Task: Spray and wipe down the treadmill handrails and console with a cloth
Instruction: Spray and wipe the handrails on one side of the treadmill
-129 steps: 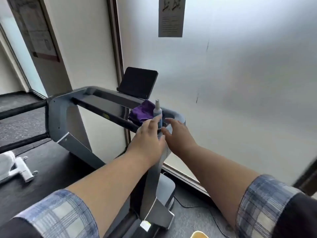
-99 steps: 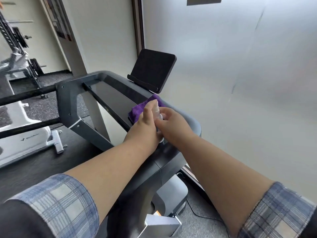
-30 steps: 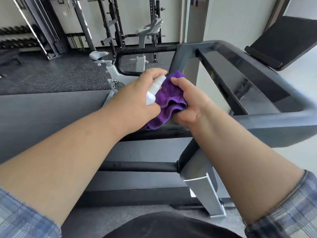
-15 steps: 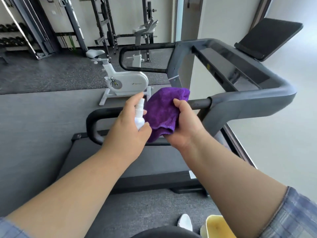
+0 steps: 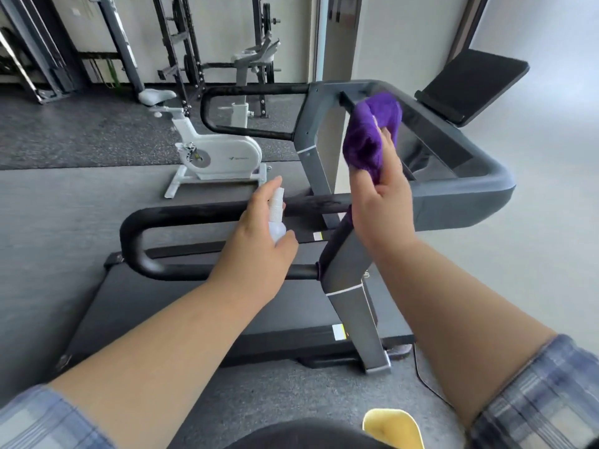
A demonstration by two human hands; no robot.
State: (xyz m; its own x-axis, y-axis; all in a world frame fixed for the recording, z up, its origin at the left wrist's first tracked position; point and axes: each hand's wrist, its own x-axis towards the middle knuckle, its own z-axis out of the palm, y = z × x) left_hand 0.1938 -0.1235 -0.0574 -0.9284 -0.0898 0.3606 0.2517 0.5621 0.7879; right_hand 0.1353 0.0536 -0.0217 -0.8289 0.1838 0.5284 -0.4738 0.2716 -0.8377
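The left hand [image 5: 259, 234] has its fingers [image 5: 270, 191] curled around a small white spray bottle [image 5: 277, 215], forefinger on top of the nozzle, just in front of the near black handrail [image 5: 194, 212]. The right hand [image 5: 382, 202], raised higher, pinches a bunched purple cloth [image 5: 369, 137] that hangs above the grey treadmill upright [image 5: 350, 254], in front of the dark console [image 5: 434, 137]. Beyond stands a white exercise bike [image 5: 214, 150].

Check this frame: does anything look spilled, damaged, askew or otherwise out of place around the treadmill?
Nothing stands out. The left hand holds the spray bottle above the near handrail, the right hand holds the purple cloth up by the console. No spill or damage shows on the treadmill; the picture is slightly blurred.
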